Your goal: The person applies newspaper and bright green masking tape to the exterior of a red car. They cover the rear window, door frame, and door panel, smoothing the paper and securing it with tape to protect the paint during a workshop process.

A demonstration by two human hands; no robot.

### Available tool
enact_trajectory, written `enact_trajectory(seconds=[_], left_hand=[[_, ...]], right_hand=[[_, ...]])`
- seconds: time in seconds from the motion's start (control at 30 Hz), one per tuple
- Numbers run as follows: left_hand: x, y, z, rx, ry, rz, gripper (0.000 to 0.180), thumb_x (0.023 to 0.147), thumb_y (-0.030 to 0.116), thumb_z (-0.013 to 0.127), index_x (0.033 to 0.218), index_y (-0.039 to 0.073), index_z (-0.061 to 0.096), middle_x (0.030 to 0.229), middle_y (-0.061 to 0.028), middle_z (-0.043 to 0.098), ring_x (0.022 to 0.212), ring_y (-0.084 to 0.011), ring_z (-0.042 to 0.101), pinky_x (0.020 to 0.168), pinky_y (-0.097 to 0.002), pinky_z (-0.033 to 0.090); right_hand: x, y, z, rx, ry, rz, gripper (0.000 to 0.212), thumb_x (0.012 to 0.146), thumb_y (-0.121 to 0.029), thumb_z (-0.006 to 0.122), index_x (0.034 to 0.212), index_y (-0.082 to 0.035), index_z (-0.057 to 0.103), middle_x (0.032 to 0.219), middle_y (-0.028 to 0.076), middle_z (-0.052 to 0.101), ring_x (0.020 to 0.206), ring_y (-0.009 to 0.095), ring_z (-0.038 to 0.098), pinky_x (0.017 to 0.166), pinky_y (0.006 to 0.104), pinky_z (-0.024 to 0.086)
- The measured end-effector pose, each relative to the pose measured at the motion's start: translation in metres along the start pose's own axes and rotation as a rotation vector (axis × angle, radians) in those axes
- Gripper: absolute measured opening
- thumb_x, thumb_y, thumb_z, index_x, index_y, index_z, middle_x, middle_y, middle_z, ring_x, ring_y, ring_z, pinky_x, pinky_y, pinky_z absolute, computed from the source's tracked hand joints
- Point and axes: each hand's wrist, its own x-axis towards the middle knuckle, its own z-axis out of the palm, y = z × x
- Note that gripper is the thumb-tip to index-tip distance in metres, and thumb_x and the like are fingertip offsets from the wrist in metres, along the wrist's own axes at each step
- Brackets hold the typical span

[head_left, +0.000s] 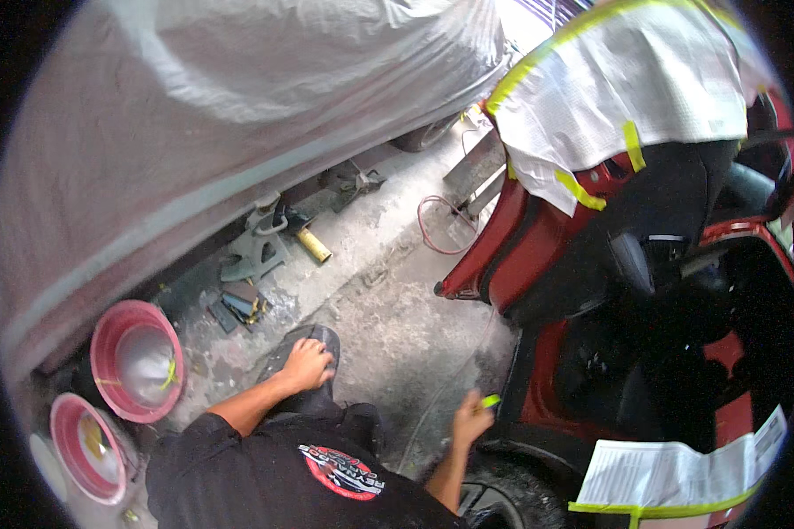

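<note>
My left hand (308,363) rests on my dark-trousered knee, fingers apart and slightly bent, holding nothing. Over the floor beside the red car, my right hand (473,418) grips a small bit of yellow-green masking tape (490,401), slightly blurred. Just to its right is the lower edge of the car body, with a wheel (512,494) below. The opened red car door (525,242) stands farther away, its upper part covered by white masking paper (626,97) edged with yellow-green tape.
Two pink basins (104,357) (60,423) stand at the left. Metal stands (256,251), a yellow cylinder (313,245) and sanding scraps (241,306) lie near a grey-covered vehicle (194,115). A thin red hose (425,231) curls by the door. More masking paper (653,472) covers the lower right.
</note>
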Motion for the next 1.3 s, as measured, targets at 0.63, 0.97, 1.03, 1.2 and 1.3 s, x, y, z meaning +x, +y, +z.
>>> enact_trajectory(seconds=[0.63,0.97,1.03,1.2,1.3], left_hand=[[0.012,-0.008,-0.029,0.110,-0.194,-0.160,0.094,0.087,0.055,0.072,0.162,0.014,0.031,0.167,-0.0259,0.021,0.155,-0.0450,0.019,0.122,-0.0593,0.022],[-0.048,0.042,-0.066,0.113,-0.054,-0.016,0.088,0.081,0.040,0.076,0.157,0.014,0.041,0.163,-0.0277,0.028,0.151,-0.0467,0.025,0.122,-0.0585,0.022],[-0.046,0.067,-0.100,0.074,-0.106,0.068,0.086,0.079,0.038,0.078,0.154,0.010,0.044,0.161,-0.0290,0.029,0.148,-0.0475,0.028,0.121,-0.0559,0.025],[-0.063,0.129,-0.169,0.300,0.434,0.445,0.035,0.094,0.037,0.060,0.092,0.004,0.073,0.075,-0.0176,0.070,0.077,-0.0368,0.072,0.061,-0.0510,0.053],[-0.030,0.152,-0.183,0.266,-0.275,0.308,0.043,0.093,0.045,0.060,0.117,0.009,0.059,0.107,-0.0217,0.057,0.103,-0.0402,0.056,0.083,-0.0547,0.042]], right_hand=[[-0.179,0.010,0.044,-0.251,-1.045,0.021,0.033,0.096,-0.036,0.068,0.110,-0.008,0.078,0.097,0.019,0.076,0.092,0.040,0.073,0.085,0.0483,0.057],[-0.228,-0.025,0.018,-0.378,-0.960,0.163,0.034,0.095,-0.039,0.065,0.100,-0.008,0.078,0.090,0.019,0.076,0.083,0.040,0.074,0.072,0.0520,0.058],[-0.229,-0.062,-0.014,-0.509,-1.000,0.253,0.044,0.095,-0.046,0.061,0.089,-0.005,0.076,0.084,0.017,0.075,0.076,0.039,0.074,0.063,0.0529,0.058],[-0.253,-0.061,-0.069,0.015,-1.274,0.127,0.040,0.085,-0.028,0.069,0.107,0.005,0.071,0.080,0.020,0.072,0.076,0.032,0.073,0.068,0.0494,0.058],[-0.170,-0.151,-0.168,0.148,-1.191,0.359,0.039,0.087,-0.030,0.068,0.105,0.004,0.071,0.080,0.017,0.071,0.076,0.029,0.070,0.068,0.0473,0.056]])
